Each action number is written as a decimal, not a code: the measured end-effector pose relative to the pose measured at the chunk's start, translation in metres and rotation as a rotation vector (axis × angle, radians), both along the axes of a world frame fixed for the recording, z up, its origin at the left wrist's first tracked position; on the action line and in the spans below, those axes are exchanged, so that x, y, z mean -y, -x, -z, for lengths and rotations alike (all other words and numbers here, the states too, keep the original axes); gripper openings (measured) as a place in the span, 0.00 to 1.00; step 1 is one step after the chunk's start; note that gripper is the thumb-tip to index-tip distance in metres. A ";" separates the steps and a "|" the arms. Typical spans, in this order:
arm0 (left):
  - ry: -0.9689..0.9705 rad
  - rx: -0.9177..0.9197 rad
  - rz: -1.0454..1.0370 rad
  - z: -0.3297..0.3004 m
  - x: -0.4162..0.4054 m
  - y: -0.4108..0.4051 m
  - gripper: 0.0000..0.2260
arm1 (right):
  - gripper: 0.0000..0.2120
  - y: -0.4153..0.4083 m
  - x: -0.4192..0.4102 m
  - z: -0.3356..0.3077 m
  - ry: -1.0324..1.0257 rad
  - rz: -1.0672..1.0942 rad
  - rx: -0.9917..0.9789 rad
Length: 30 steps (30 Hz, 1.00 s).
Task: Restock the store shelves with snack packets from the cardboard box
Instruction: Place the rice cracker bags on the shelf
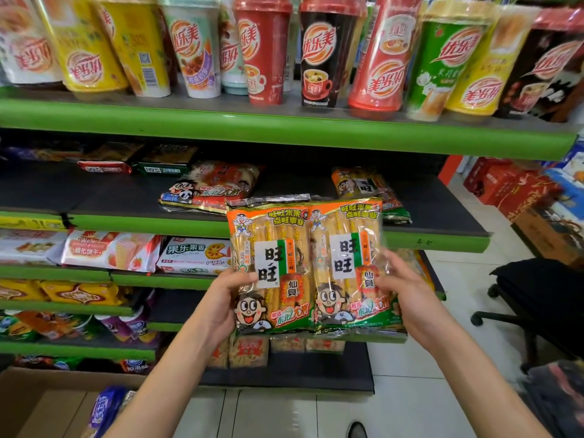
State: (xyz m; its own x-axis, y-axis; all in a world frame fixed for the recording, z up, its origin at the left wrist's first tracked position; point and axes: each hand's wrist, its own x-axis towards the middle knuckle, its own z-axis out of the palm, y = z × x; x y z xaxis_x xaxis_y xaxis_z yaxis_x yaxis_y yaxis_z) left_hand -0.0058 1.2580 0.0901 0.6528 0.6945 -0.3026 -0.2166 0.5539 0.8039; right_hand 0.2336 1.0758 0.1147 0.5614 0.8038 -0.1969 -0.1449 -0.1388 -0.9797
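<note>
**Two rice cracker packets held up in front of the shelves**

The fingers [240, 278] of the left hand [221, 306] curl around the left edge of one rice cracker packet [271, 267], thumb on the front, closed on it. The right hand [407, 298] does the same on the right edge of a second packet [347, 263], its fingers pressing into the clear film. The two packets sit side by side, edges touching or slightly overlapping, upright and facing the camera, held in the air in front of the dark middle shelf [436, 203].

The likely trouble is the grip: each packet is pinched only at its outer edge, so the slick film could slide out, or the inner edges could sag apart as the pair is lifted onto the shelf. Squeezing harder would probably crack the brittle crackers inside. The packets already lying on the shelf [211, 188] could also be pushed back or knocked off the front lip.

Each packet is a see-through bag with an orange top band, a green bottom band, a cartoon face and a white label with bold black characters; long pale crackers show through. The cardboard box [38, 403] sits near left on the floor, with a blue packet [104, 409] in it.
</note>
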 end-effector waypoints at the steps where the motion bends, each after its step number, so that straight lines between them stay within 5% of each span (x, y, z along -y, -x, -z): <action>1: -0.004 -0.006 -0.003 0.000 0.001 -0.001 0.27 | 0.30 -0.001 -0.001 0.000 0.018 -0.007 0.005; 8: 0.013 0.007 -0.003 -0.001 0.007 -0.008 0.31 | 0.18 0.009 -0.013 0.012 0.077 0.145 0.080; 11: 0.039 0.026 -0.026 -0.002 0.009 -0.009 0.23 | 0.14 0.011 -0.017 0.015 0.083 0.187 0.130; 14: 0.036 0.024 -0.034 -0.002 0.010 -0.009 0.13 | 0.14 0.010 -0.018 0.015 0.062 0.213 0.126; 18: 0.036 0.006 -0.046 -0.006 0.013 -0.009 0.17 | 0.14 0.010 -0.016 0.014 0.050 0.203 0.139; 30: 0.035 0.022 -0.081 -0.004 0.018 -0.012 0.11 | 0.21 0.006 -0.002 0.014 0.011 0.207 0.099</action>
